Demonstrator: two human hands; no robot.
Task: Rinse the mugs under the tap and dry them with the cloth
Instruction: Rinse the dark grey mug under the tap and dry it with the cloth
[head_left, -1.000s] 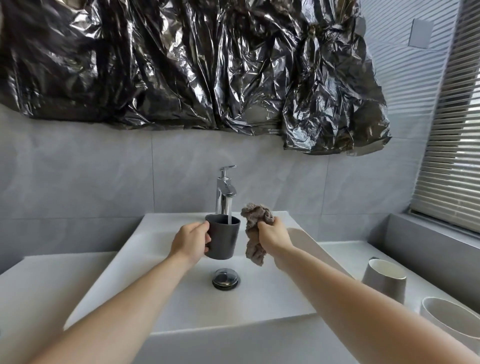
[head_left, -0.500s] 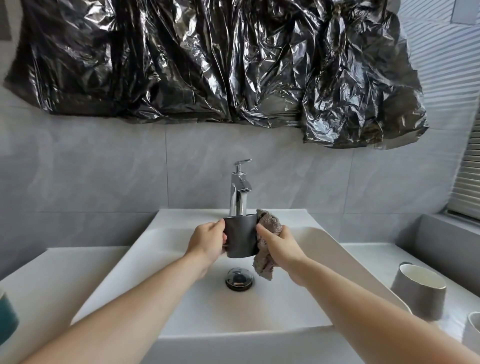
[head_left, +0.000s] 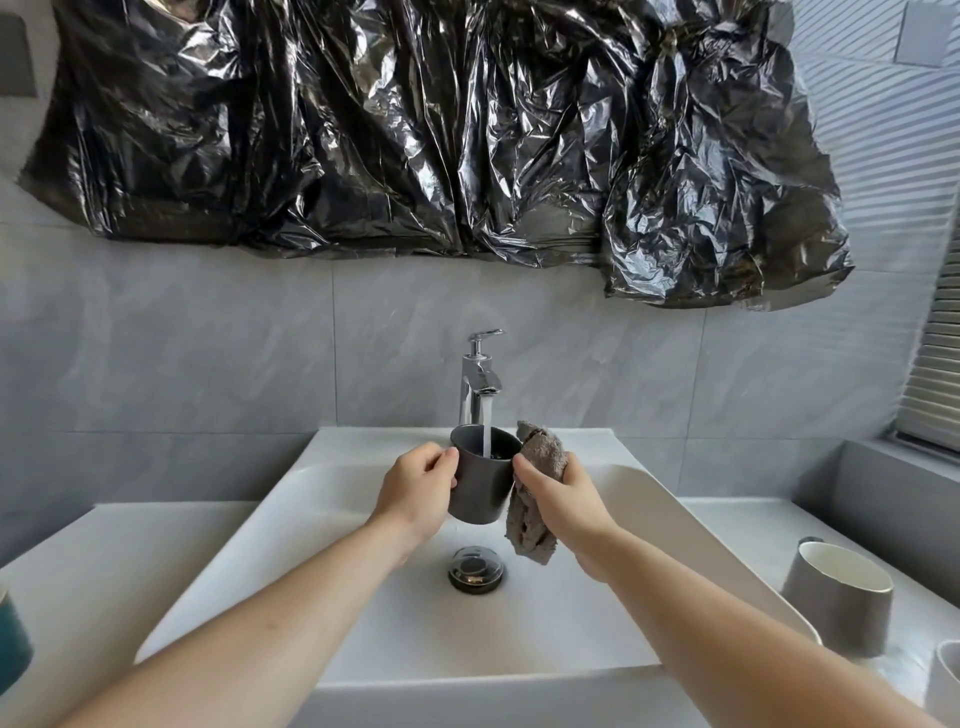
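— Grey tiles, black plastic sheet (head_left: 441, 130) above; white basin (head_left: 519, 623) set in the bench?
— Yes. Over it, left hand (head_left: 415, 493) grips the dark mug (head_left: 480, 480) under the tap (head_left: 478, 379); right hand (head_left: 561, 499) clutches the cloth (head_left: 535, 499) against it.

We're seeing a matt dark grey ceramic-looking mug (head_left: 480, 483), smooth-walled. The grey-brown terry cloth (head_left: 535, 499) is looking rough and nappy. The chrome metal tap (head_left: 479, 382) is reading mirror-glossy, as is the round chrome drain plug (head_left: 476, 569). The white rectangular basin (head_left: 363, 623) is showing a smooth satin glaze. Black crinkled plastic sheeting (head_left: 415, 130) is glaring shiny. The grey wall tiles (head_left: 182, 353) are looking matt, stone-patterned.
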